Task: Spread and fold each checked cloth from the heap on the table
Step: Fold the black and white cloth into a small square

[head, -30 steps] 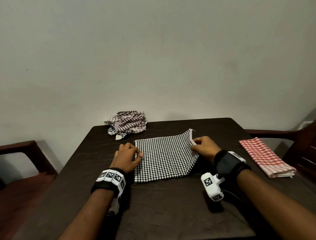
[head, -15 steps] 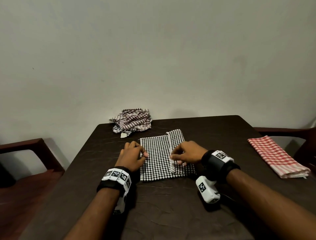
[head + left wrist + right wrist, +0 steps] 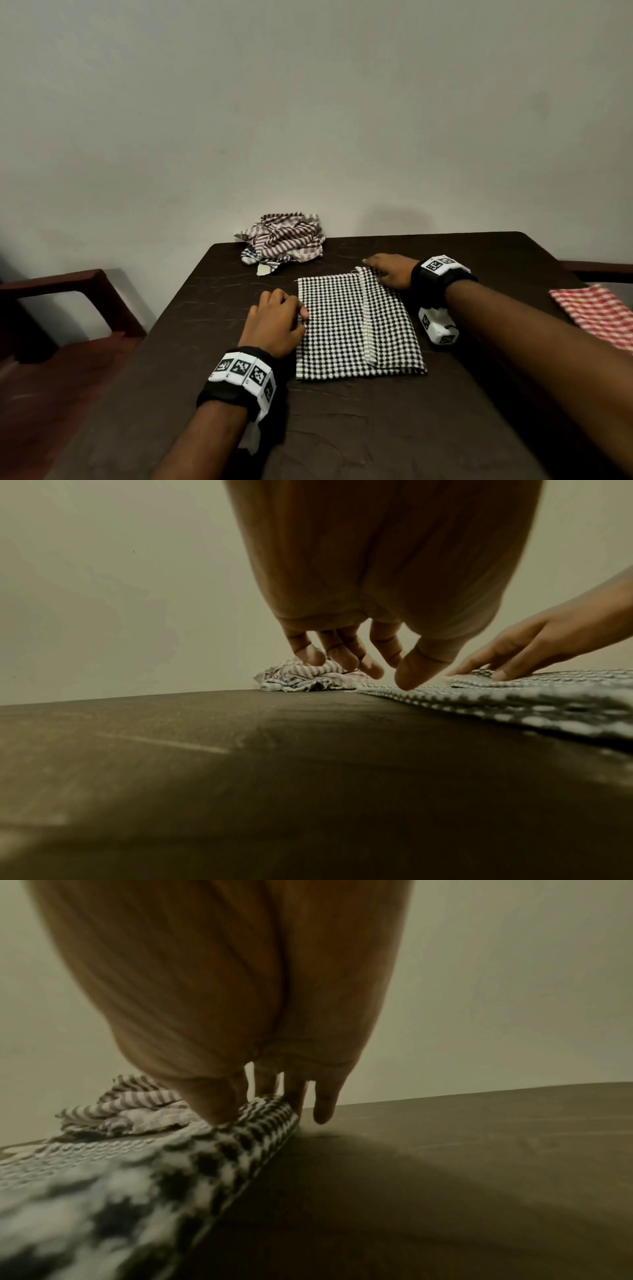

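Note:
A black-and-white checked cloth (image 3: 335, 325) lies flat at the middle of the dark table (image 3: 376, 428). Its right part is folded over to the left, and the pale hem of the flap (image 3: 366, 329) runs down the middle. My left hand (image 3: 301, 310) sits at the cloth's left edge with loosely curled fingers; the left wrist view shows its thumb (image 3: 411, 677) touching the cloth (image 3: 514, 699). My right hand (image 3: 375, 267) rests with straight fingers on the cloth's far right corner (image 3: 267, 1112). The heap of striped cloths (image 3: 284, 240) lies at the table's far edge.
A folded red-and-white checked cloth (image 3: 596, 311) lies at the table's right side. A wooden chair (image 3: 68, 291) stands to the left, and another chair's arm (image 3: 596, 267) shows at the right. The wall is close behind the table.
My right hand carried the cloth's right edge leftward over the cloth, laid it down, then moved to the far right corner. The left hand stayed at the left edge.

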